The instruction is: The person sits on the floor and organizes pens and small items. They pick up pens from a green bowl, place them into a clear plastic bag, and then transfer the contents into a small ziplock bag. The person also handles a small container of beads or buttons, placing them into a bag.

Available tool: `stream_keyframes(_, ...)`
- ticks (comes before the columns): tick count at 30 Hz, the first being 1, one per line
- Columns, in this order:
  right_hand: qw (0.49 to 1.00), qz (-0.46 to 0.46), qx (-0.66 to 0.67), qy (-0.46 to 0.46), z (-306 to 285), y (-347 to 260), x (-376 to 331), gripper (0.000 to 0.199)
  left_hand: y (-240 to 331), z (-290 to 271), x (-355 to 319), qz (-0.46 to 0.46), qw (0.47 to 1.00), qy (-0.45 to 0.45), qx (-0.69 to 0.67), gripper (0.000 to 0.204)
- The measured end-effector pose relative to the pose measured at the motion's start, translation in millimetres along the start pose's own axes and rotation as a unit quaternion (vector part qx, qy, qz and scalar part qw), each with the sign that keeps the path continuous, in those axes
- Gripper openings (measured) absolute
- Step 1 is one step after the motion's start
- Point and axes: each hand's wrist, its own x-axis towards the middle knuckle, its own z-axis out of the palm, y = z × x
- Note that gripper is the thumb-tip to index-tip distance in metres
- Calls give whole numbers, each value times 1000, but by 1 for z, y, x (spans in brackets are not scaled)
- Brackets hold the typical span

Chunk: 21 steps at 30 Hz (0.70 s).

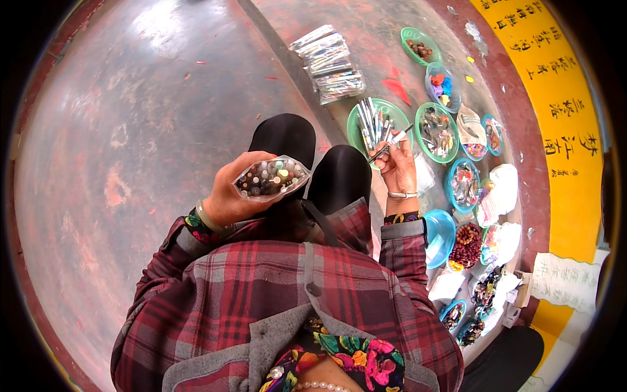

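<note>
My left hand (225,193) is wrapped round a clear plastic bag (287,189), tightly packed with pens (264,176) whose round ends face up. It is held above my left knee. My right hand (400,171) pinches a few slim black and white pens (385,147), fanned at different angles. That hand is over the near right edge of a green basket (353,134). Inside the basket, a bunch of loose pens (370,124) leans together. Beyond it, packs of pens in clear bags (330,62) are stacked on the floor.
Several bowls stand close together on my right: a green basket of small items (419,134), a blue basket (450,189), a light blue bowl (434,238). Dark red beads (467,251) and white bags (504,189) lie beside them. A yellow strip with writing (555,85) borders the floor.
</note>
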Motion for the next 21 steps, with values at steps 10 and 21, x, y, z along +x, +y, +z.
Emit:
stream_keyframes(10,990,-75,114,-17,43,-12,-7,31,2,-3,-1,19,999,-17,24,56)
stream_keyframes(21,992,-61,100,-53,70,-11,-17,67,5,-3,-5,26,999,-9,33,54)
